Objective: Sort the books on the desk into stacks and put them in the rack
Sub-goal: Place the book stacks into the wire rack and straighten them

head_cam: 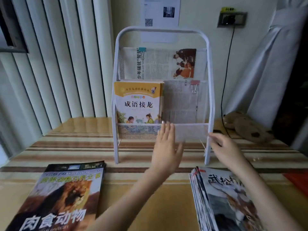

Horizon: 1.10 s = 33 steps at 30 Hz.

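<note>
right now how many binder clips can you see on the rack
2: a teal binder clip on the newspaper in the rack's upper tier, and a pink binder clip on the papers in the lower tier. Others may be hidden behind the books.

- Rack (pixel 210 77): white-painted metal tubing with fine wire-mesh pockets — a matt finish.
- Yellow book (pixel 138 104) in the rack: smooth, glossy paper cover.
- Lion-cover stack (pixel 63 195) and stack on the right (pixel 221 200): glossy paper covers.
- Desk (pixel 133 197): shiny, smooth surface — striped.
- Newspaper sheets (pixel 160 64): thin matt paper.
</note>
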Tool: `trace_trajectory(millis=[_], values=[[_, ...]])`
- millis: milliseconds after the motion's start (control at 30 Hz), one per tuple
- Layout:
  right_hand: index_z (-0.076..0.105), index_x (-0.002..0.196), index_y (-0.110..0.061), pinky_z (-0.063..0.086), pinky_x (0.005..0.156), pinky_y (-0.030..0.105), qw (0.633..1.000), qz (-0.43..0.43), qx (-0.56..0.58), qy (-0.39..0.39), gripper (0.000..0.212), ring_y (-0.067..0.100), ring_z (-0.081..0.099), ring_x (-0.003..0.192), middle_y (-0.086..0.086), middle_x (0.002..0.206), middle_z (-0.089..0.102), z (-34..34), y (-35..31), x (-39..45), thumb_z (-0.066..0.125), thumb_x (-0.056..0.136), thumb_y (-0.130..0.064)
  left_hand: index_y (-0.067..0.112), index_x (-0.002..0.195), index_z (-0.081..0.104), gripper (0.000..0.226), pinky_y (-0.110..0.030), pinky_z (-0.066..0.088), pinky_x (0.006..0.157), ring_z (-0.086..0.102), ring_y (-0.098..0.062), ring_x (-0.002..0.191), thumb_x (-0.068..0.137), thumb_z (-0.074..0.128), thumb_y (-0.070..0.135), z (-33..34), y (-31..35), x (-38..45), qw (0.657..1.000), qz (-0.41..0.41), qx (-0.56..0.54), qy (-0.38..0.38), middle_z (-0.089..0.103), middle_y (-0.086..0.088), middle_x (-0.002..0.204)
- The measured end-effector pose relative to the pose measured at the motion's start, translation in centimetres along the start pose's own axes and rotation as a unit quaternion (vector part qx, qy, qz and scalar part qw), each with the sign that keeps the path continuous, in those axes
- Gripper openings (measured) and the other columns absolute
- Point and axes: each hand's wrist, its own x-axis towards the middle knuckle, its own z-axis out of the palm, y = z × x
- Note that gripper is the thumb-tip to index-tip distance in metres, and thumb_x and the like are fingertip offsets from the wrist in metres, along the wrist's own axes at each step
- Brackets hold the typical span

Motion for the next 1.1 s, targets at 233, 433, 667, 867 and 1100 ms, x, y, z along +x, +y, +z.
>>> trace_trajectory(millis=[233, 433, 667, 867, 1100], values=[[0.008, 0.152, -0.017, 0.030, 0.107, 0.036, 0.960, 0.225, -0.052, -0.157, 0.083, 0.025, 0.027, 0.140, 0.004, 0.156, 0.021, -4.5, 6.8, -6.0, 0.052, 0.090, -0.050, 0.007, 0.146, 0.019, 0.074, -0.045, 0.033, 0.111, 0.037, -0.027, 0.135, 0.093, 0.047, 0.050, 7.7, 4.8, -6.2, 0.876, -0.235, -0.377, -0.186, 0.036, -0.010, 0.149], [0.060, 0.101, -0.020, 0.044, 0.068, 0.030, 0.958, 0.274, 0.020, -0.085, 0.033, 0.010, 0.055, 0.080, -0.002, 0.099, 0.063, -4.4, 8.0, -8.7, 0.056, 0.087, -0.050, 0.017, 0.124, 0.040, 0.041, -0.044, 0.046, 0.099, 0.056, -0.024, 0.115, 0.093, 0.052, 0.041, 8.3, 5.3, -7.9, 0.878, -0.250, -0.387, -0.132, 0.058, -0.003, 0.124], [0.064, 0.088, -0.006, 0.051, 0.080, 0.048, 0.969, 0.241, 0.056, 0.005, 0.026, 0.027, 0.064, 0.078, 0.012, 0.084, 0.067, -3.2, 7.4, -9.4, 0.061, 0.089, -0.031, 0.021, 0.145, 0.027, 0.057, -0.049, 0.031, 0.112, 0.036, -0.029, 0.137, 0.094, 0.047, 0.038, 8.8, 5.4, -8.1, 0.882, -0.247, -0.374, -0.143, 0.036, -0.008, 0.150], [0.060, 0.087, -0.004, 0.051, 0.075, 0.051, 0.972, 0.193, 0.087, 0.098, 0.025, 0.038, 0.062, 0.081, 0.017, 0.085, 0.066, -3.3, 7.6, -9.3, 0.061, 0.089, -0.029, 0.027, 0.148, 0.019, 0.060, -0.050, 0.024, 0.115, 0.021, -0.028, 0.143, 0.095, 0.048, 0.036, 8.1, 6.1, -7.4, 0.894, -0.185, -0.389, -0.125, 0.023, -0.010, 0.154], [0.051, 0.090, -0.018, 0.045, 0.056, 0.034, 0.971, 0.103, 0.153, 0.155, 0.012, 0.026, 0.060, 0.069, 0.007, 0.079, 0.063, -3.9, 7.1, -8.4, 0.061, 0.089, -0.025, 0.044, 0.142, 0.019, 0.059, -0.024, 0.051, 0.092, 0.057, -0.007, 0.115, 0.097, 0.051, 0.025, 6.7, 7.0, -6.3, 0.843, -0.132, -0.510, -0.104, 0.053, 0.010, 0.134]])
